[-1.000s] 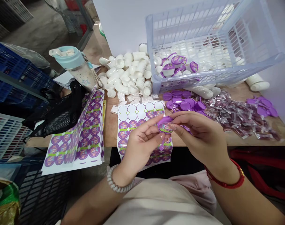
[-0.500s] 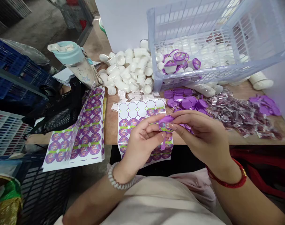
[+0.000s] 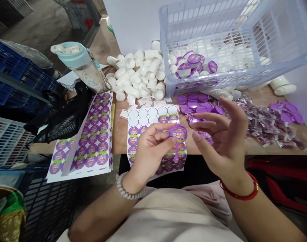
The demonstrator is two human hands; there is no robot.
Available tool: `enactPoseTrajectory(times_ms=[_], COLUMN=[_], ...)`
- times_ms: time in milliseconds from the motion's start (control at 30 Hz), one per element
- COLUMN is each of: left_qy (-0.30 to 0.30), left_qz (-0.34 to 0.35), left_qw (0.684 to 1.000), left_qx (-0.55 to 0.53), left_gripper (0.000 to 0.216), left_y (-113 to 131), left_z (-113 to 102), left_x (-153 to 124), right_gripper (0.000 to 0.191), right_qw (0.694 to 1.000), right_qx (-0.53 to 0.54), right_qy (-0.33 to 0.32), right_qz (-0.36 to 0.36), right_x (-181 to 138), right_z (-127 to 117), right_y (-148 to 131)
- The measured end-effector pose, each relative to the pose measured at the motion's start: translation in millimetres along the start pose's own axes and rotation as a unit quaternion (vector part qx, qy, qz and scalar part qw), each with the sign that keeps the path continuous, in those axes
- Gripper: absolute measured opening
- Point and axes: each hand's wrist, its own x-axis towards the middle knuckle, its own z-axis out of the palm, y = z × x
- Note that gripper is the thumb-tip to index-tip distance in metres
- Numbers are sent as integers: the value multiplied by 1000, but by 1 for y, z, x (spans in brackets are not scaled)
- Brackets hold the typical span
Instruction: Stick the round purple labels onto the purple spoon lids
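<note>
My left hand (image 3: 150, 151) pinches a purple lid (image 3: 178, 133) with a round sticker on its top and a small spoon hanging below it, held just over the table's front edge. My right hand (image 3: 223, 134) hovers to the right of the lid with fingers spread and nothing in them. Under my hands lies a sticker sheet (image 3: 153, 126) with its top rows peeled bare. Loose purple lids (image 3: 199, 107) lie just beyond my right hand.
A tilted pale blue plastic basket (image 3: 168, 50) holds finished cups. White cups (image 3: 140, 77) are heaped to its left. Wrapped sachets (image 3: 264, 124) and more purple lids (image 3: 287, 112) lie at right. More sticker sheets (image 3: 93, 141), a black mesh bag (image 3: 65, 117) and a water bottle (image 3: 80, 65) sit at left.
My right hand has let go of the lid and drawn back to the right with fingers opening. The left hand keeps the stickered lid and has turned its top toward me.
</note>
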Motion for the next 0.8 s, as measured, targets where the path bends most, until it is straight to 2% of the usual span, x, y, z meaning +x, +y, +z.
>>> enactPoseTrajectory(times_ms=[67, 167, 200, 267, 433, 667, 800], left_qy=[5, 14, 13, 5, 18, 27, 9], left_qz=[-10, -7, -4, 5, 43, 45, 56], left_qw=[1000, 1000, 1000, 1000, 999, 998, 996], left_qx=[-7, -18, -20, -20, 9, 46, 70], left_gripper=[31, 30, 30, 29, 30, 31, 28], left_y=[-1, -4, -5, -7, -5, -6, -9], left_z=[0, 0, 0, 0, -2, -7, -10], left_x=[0, 0, 0, 1, 0, 0, 1], right_gripper=[75, 84, 87, 88, 71, 70, 68], right_qw=[1000, 989, 985, 984, 972, 949, 942], right_qx=[7, 18, 28, 66, 179, 237, 239], right_qy=[-24, -143, -165, -160, -100, -146, -138], right_qz=[12, 22, 25, 38, 116, 148, 190], right_x=[-2, -6, -8, -11, -16, -14, -14], right_z=[-2, -3, -2, 1, 11, 5, 4], right_y=[5, 12, 14, 15, 10, 8, 8])
